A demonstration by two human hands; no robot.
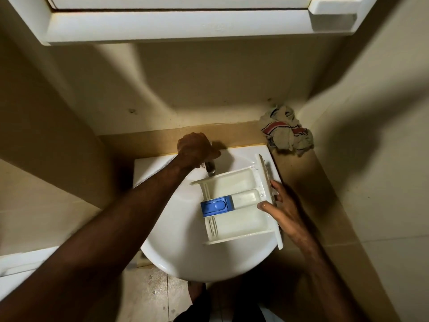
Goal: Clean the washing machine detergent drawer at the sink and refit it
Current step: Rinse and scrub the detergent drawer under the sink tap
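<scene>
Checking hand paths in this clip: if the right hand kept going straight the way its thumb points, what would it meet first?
The right hand grips the detergent drawer by its front panel, thumb pointing left across the compartments. Going on, it would probably meet the blue insert first, though depth is unclear.

The drawer (236, 205) lay across the right half of the sink (176, 247), its front panel at the sink's right edge. The tap (210, 169) stood at the sink's back, seemingly under the left hand (195, 148). The right hand (282, 211) held the panel. A rag (286, 131) lay behind the sink, in the right corner.
</scene>
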